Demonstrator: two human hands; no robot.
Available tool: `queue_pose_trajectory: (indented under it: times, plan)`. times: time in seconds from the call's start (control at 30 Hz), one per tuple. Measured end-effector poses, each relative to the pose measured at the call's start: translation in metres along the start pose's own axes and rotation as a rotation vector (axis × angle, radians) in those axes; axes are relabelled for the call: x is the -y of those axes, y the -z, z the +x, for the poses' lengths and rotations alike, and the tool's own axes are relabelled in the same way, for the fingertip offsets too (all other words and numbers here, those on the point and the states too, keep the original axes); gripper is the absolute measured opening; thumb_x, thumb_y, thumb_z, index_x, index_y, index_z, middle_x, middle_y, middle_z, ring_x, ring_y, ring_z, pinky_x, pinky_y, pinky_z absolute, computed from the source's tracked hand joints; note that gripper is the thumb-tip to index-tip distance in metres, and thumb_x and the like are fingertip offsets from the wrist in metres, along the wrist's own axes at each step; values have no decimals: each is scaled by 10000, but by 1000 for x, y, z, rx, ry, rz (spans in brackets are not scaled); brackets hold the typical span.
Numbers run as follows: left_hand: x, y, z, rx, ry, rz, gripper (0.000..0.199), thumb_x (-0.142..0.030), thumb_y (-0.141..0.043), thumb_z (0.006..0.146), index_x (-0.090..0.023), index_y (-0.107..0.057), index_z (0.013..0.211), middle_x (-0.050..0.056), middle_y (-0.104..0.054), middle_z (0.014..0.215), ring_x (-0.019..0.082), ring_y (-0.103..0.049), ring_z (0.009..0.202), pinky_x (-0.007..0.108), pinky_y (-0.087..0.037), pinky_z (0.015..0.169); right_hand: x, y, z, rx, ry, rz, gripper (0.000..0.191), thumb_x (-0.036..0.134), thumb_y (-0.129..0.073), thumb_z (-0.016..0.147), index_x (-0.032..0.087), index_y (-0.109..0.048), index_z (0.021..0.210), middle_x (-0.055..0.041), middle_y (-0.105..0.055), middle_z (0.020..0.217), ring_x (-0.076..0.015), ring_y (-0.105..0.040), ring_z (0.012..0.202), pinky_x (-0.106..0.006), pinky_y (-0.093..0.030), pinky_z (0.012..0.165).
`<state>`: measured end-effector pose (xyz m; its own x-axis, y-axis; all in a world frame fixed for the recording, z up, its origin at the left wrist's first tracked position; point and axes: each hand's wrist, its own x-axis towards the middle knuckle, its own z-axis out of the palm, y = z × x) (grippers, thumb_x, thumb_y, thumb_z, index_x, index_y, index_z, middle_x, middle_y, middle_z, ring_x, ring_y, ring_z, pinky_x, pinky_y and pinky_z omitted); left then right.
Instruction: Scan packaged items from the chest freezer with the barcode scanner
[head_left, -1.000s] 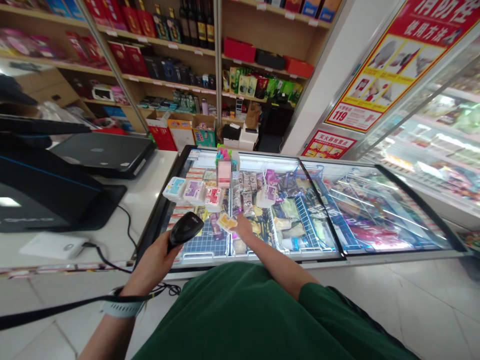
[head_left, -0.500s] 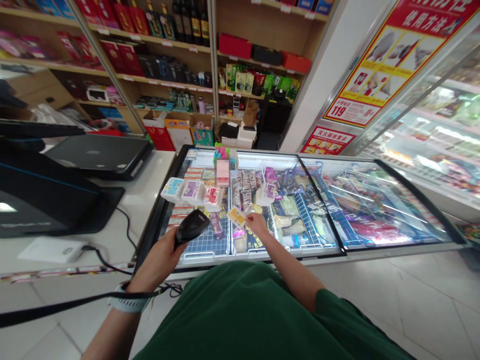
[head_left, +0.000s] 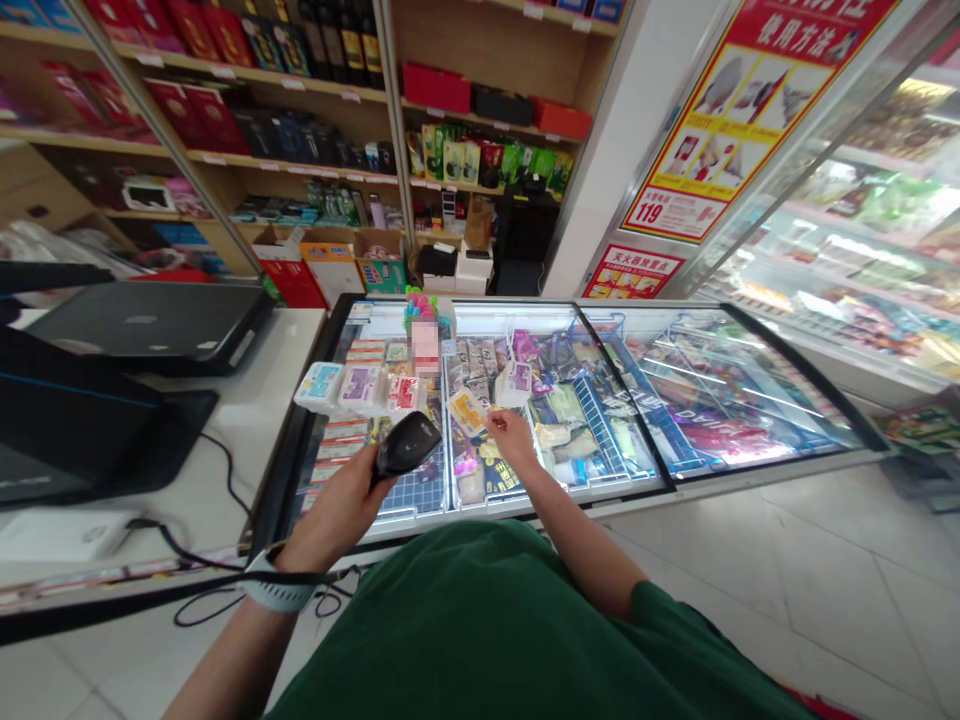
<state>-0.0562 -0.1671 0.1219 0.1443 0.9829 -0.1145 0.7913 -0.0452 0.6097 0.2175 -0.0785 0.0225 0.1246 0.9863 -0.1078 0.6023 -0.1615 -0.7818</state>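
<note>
Yellow covers the label of a small flat pack (head_left: 469, 412) above the glass of the chest freezer (head_left: 804, 376) (whether it touches the glass, I cannot tell). The right hand (head_left: 514, 437) pinches it at the near right corner, fingertips almost together on its edge. Just left of it, a black scanner (head_left: 407, 443) sits in the left hand (head_left: 345, 505), fingers wrapped round the handle. Far and left of the scanner, three packs line the freezer top: a blue-labelled pack (head_left: 321, 385), a purple-labelled pack (head_left: 360, 387) and a red-labelled pack (head_left: 405, 392). Another pack with purple lettering (head_left: 515, 383) stands right of the yellow one. Left lies a white counter (head_left: 281, 365); on the far side rise wooden shelves (head_left: 517, 55).
</note>
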Motion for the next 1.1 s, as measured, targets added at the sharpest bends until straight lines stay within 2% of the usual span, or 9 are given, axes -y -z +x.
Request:
queue_pose_trajectory:
  times: [0.4,0.87,0.97,1.1]
  plan:
    - [-4,0,1,14,-33,11,446,-409,-459,856,-137,-524,1204,169,-671,1125,305,-653,1063,395,-491,906,4,3,-4,-10,7,41,151,258,-636,829,186,-711,939,-20,-738,890,-160,-682,786,-243,-501,744]
    - [-1,-6,3,-17,-23,-37,440,-392,-470,846,-149,-506,1211,177,-664,1151,314,-637,1087,434,-487,930,0,0,-2,-13,21,91,153,268,-635,809,188,-704,920,-20,-733,866,-159,-682,772,-252,-518,755]
    - [0,-4,2,-21,-18,-37,437,-410,-479,840,-154,-514,1192,172,-669,1146,311,-645,1075,420,-489,928,-2,0,0,-53,-35,252,170,289,-643,785,176,-693,901,-25,-726,834,-160,-683,743,-259,-529,725]
    - [5,-3,1,-31,5,-29,406,-431,-475,838,-172,-532,1145,154,-684,1104,305,-658,1042,396,-498,900,-6,7,10,-117,-183,651,257,360,-672,750,157,-669,908,-14,-703,751,-131,-663,624,-233,-522,605]
